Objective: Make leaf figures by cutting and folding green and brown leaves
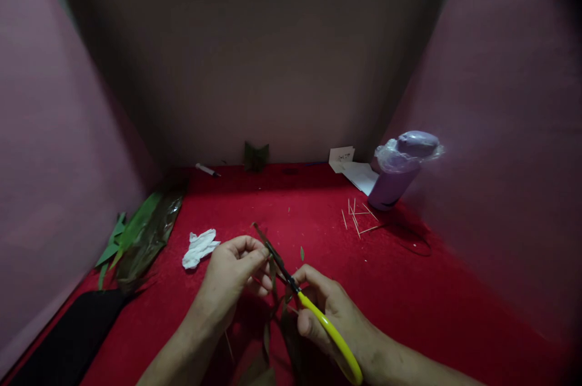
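Near the front middle, my right hand [339, 310] is closed on yellow-handled scissors [328, 330], whose dark blades point up and left. My left hand [231, 268] pinches a brownish-green leaf strip [273, 280] between thumb and fingers, right beside the blades. I cannot tell whether the blades are apart or together on the leaf. Larger dark leaf pieces [257, 372] hang or lie below my hands, in shadow. A thin toothpick-like stick [228, 346] shows under my left wrist. A small green leaf scrap [302, 253] lies on the red cloth just beyond the scissors.
Crumpled white tissue [199, 248] lies left of my hands. Green leaves [140, 222] and a black item [68, 337] line the left side. Toothpicks [359, 216], white papers [359, 177] and a purple container [395, 183] stand right. A folded leaf piece [256, 157] and syringe [207, 169] are at the back.
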`<state>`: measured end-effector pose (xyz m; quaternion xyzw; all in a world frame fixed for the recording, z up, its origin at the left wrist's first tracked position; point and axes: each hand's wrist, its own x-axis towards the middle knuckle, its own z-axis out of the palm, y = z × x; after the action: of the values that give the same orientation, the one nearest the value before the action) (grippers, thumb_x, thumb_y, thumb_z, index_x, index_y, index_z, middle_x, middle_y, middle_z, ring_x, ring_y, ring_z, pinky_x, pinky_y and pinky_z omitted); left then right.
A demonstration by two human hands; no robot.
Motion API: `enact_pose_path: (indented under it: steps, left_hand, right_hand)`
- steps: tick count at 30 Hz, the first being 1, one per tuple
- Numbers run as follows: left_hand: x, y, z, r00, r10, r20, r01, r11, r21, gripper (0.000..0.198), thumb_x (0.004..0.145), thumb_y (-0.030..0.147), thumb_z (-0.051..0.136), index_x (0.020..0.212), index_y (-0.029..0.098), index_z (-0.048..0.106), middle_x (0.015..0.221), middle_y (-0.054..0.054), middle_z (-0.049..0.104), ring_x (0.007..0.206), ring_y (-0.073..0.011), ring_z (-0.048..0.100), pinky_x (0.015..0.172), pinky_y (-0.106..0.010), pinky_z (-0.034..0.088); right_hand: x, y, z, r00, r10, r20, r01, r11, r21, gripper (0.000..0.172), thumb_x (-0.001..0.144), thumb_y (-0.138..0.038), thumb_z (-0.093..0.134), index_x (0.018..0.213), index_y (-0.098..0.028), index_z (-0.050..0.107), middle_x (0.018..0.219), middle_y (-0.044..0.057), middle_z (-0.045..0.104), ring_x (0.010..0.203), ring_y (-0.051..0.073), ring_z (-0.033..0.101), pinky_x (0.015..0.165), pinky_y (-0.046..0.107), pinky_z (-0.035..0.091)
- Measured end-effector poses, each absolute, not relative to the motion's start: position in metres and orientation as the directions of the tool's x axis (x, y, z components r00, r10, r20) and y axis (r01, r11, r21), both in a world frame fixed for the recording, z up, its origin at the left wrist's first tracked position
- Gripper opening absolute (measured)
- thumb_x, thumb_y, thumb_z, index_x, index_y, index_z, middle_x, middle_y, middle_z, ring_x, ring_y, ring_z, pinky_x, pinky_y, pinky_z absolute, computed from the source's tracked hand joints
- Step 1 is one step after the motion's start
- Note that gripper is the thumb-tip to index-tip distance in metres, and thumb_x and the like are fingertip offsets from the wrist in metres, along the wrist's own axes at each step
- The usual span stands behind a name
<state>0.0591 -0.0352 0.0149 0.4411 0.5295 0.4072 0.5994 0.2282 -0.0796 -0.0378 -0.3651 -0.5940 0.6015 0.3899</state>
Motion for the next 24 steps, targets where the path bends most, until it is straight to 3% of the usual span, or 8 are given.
enact_pose_path:
  steps: [9,13,24]
  left_hand:
    - [0.0584,-0.0356,0.0162,0.112,0.963,-0.246,-0.006,0.248,0.969,0.015,0.070,0.023,0.059,0.061,0.016,0.050,0.049,0.000,0.062,0.041,-0.0123,0.058,0.042,-0.022,0.046]
    - [0.0567,-0.0344,0.0149,0.131,0.966,-0.223,-0.024,0.227,0.973,0.015,0.070,0.024,0.060,0.061,0.016,0.050,0.049,0.001,0.062,0.041,-0.0125,0.059,0.042,-0.023,0.047]
    - [0.0526,-0.0321,0.0187,0.163,0.969,-0.188,0.036,0.184,0.982,0.016,0.070,0.024,0.061,0.058,0.016,0.053,0.050,0.002,0.061,0.041,-0.0131,0.060,0.040,-0.021,0.045]
  right_hand:
    - [0.2243,-0.0798,-0.0296,-0.477,0.873,0.099,-0.176,0.015,-0.984,0.053,0.069,-0.064,0.059,0.092,-0.018,0.046,0.074,-0.003,0.041,0.059,0.008,0.026,0.050,0.022,0.021]
    - [0.2247,-0.0808,-0.0304,-0.492,0.869,0.058,-0.184,-0.039,-0.982,0.053,0.068,-0.063,0.060,0.094,-0.019,0.046,0.072,-0.004,0.040,0.056,0.007,0.025,0.047,0.021,0.020]
    - [0.2264,-0.0817,-0.0336,-0.490,0.871,0.039,-0.150,-0.040,-0.988,0.060,0.062,-0.067,0.061,0.096,-0.019,0.047,0.073,-0.003,0.043,0.059,0.008,0.027,0.052,0.022,0.026]
